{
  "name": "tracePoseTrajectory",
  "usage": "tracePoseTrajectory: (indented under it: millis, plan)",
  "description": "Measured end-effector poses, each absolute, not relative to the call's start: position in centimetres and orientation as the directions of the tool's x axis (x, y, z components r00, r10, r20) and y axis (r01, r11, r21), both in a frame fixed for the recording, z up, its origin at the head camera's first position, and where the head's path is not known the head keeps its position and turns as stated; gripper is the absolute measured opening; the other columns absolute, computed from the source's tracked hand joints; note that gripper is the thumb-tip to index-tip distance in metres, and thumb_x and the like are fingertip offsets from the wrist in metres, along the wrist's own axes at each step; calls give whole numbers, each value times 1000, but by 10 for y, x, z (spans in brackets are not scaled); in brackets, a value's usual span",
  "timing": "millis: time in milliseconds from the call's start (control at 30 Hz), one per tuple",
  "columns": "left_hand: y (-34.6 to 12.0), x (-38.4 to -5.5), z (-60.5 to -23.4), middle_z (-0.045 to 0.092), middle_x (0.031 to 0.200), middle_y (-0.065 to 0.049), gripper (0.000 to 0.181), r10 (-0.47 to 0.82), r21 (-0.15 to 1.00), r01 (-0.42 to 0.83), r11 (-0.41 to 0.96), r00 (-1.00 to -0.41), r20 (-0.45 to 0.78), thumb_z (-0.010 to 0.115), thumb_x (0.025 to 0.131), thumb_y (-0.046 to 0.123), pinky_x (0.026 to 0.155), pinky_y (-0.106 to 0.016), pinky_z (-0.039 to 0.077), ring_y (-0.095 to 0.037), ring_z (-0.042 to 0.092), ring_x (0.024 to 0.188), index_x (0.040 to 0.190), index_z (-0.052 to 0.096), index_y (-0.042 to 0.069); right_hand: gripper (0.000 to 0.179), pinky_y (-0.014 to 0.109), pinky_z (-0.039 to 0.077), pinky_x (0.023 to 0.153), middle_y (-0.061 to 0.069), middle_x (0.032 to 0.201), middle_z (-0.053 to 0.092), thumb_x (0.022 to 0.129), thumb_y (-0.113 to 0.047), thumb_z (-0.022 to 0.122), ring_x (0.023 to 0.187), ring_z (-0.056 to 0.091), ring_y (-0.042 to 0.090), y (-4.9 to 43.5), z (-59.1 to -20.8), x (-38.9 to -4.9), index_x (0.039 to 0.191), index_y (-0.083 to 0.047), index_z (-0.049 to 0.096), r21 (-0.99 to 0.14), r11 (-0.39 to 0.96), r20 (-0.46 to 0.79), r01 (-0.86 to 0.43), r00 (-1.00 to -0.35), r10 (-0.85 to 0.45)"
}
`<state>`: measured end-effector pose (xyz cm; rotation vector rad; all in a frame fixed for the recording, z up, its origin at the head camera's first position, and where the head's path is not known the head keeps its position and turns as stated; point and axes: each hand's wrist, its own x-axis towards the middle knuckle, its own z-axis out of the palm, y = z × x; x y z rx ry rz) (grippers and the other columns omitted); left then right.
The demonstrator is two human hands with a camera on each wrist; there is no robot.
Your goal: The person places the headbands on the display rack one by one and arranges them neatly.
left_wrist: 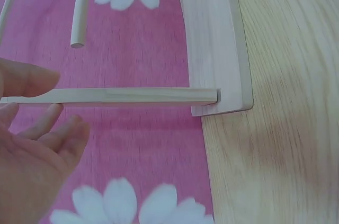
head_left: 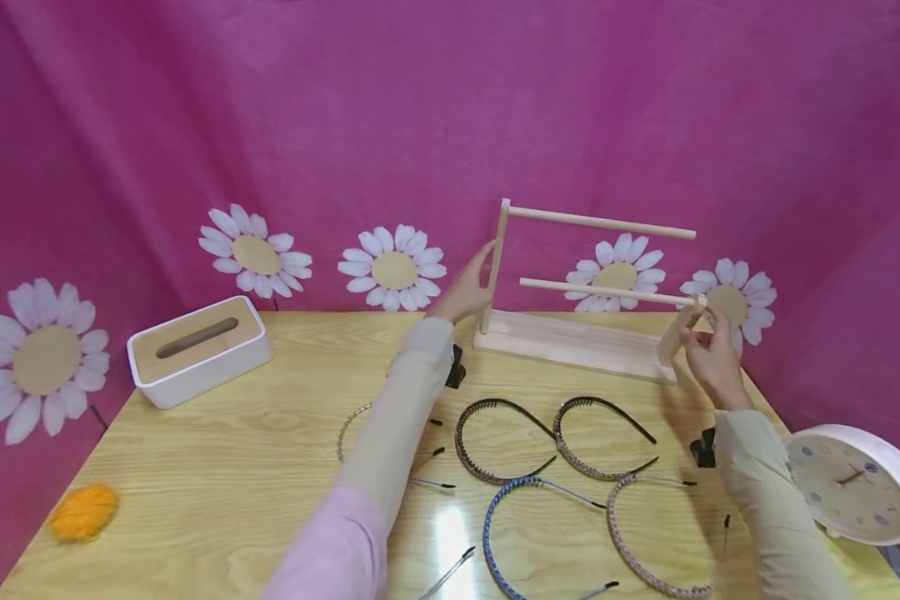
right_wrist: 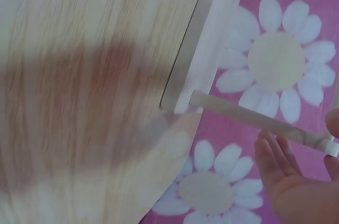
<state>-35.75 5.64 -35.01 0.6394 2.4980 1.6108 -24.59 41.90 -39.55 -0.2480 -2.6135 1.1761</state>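
A pale wooden rack (head_left: 570, 342) stands at the back right of the table, with a tall left post (left_wrist: 137, 95) and a shorter right post (right_wrist: 254, 118). The upper rod (head_left: 603, 222) runs from the tall post; the lower rod (head_left: 607, 291) meets the short post's top. My left hand (head_left: 465, 287) holds the tall post between thumb and fingers. At the short post's top, my right hand (head_left: 714, 354) pinches the wood by the rod's end. Several headbands lie in front of the rack, among them a blue one (head_left: 489, 525) and a dark one (head_left: 461, 442).
A white tissue box with a wooden lid (head_left: 210, 379) sits at the back left. An orange fluffy ball (head_left: 84, 512) lies at the front left. A round clock (head_left: 855, 483) stands at the right edge. Behind the table hangs a magenta cloth (head_left: 390, 125) with white flowers.
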Motion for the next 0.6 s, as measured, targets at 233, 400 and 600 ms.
tracePoseTrajectory:
  millis: [233, 400, 600]
  plan:
    - [20, -348, -358, 42, 148, -22, 93, 353, 924, 263, 278, -923, 157, 50, 79, -17, 111, -46, 43, -35, 42, 137, 157, 17, 20, 66, 56, 46, 92, 37, 134, 48, 103, -31, 39, 126, 47, 51, 397, -395, -250, 156, -11, 6, -746, 666, 149, 11, -972, 183]
    - [-8, -342, -362, 40, 143, -27, 90, 313, 948, 246, 204, -934, 175, 51, 79, -17, 111, -50, 42, -41, 41, 133, 157, 19, 16, 67, 59, 45, 96, 37, 136, 47, 102, -28, 43, 125, 47, 50, 374, -394, -254, 156, -13, 6, -759, 651, 131, -19, -984, 124]
    - [-42, -334, -365, 42, 143, -25, 86, 252, 961, 218, 171, -953, 171, 55, 83, -12, 107, -50, 45, -40, 43, 132, 156, 23, 20, 70, 52, 47, 95, 38, 137, 45, 101, -22, 47, 126, 46, 50, 348, -392, -256, 157, -14, 4, -785, 617, 95, -53, -995, 36]
